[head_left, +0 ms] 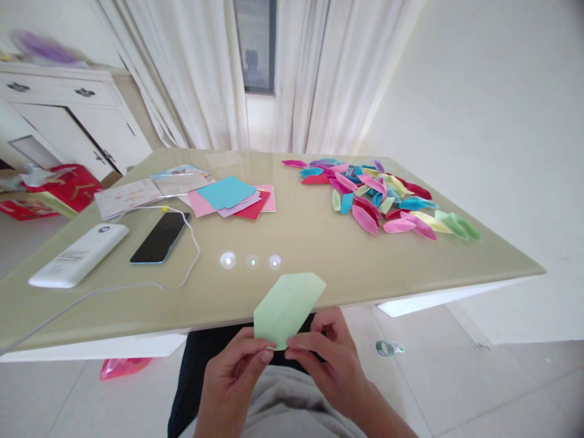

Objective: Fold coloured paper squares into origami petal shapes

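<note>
- Head view: the left hand (pixel 237 371) pinches the lower edge of a folded pale green paper (pixel 287 309), thumb pressed on its near face.
- Right hand (pixel 329 362) grips the same lower edge just beside the left, fingertips closed on the sheet.
- Green paper is held up in front of the near edge of the table (pixel 319 255), above the person's lap, tilted to the right.
- Behind it lie a pile of folded coloured pieces (pixel 381 198), a stack of square sheets (pixel 230 198), a phone (pixel 160 237) and a white power bank (pixel 79 254).

green paper (pixel 288 307) between 2 hands
</note>
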`<state>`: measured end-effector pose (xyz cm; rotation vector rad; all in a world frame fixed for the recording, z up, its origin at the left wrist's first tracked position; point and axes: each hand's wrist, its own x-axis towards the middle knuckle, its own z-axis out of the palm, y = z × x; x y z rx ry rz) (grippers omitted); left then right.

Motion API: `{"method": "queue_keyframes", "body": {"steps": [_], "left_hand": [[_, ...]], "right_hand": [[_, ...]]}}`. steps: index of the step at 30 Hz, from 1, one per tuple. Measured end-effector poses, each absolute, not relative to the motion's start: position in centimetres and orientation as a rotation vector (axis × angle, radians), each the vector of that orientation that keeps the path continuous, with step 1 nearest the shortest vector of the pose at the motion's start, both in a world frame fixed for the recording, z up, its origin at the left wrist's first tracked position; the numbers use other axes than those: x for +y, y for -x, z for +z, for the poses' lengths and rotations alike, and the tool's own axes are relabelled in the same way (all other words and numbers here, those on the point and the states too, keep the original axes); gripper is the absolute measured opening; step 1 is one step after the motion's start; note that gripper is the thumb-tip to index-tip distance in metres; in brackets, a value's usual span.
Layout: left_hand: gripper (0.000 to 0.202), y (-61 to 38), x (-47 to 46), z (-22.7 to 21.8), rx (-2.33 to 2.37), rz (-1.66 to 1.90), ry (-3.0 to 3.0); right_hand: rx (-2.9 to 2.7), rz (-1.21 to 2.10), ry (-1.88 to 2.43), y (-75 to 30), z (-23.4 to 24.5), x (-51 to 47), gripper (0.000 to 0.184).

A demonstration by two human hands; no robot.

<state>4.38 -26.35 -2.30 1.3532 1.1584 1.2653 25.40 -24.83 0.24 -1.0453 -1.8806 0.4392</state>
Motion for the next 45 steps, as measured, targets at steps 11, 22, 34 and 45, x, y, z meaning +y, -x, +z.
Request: {"method": "queue_keyframes", "body": {"steps": [11, 22, 34, 45], "left_hand": [[0.012, -5.0, -26.5, -1.6, 1.089, 1.278, -1.364], [0.016, -4.7, -26.3, -1.3, 1.293, 1.531, -1.782], [0.019, -4.5, -26.2, -0.9, 1.124, 1.543, -1.734], [0.017, -4.9, -25.8, 0.2, 1.182, 1.409, -1.630]], "right_hand": [[-1.754, 0.939, 0.977, -24.6, 0.9, -24.4, 0.012], [-1.552, 1.063, 1.099, -23.5, 0.6, -24.9, 0.011], [-1.465, 1.037, 0.945, -22.5, -0.4, -26.3, 0.013], [-1.368, 1.053, 0.929, -22.5, -0.3, -25.5, 0.007]]}}
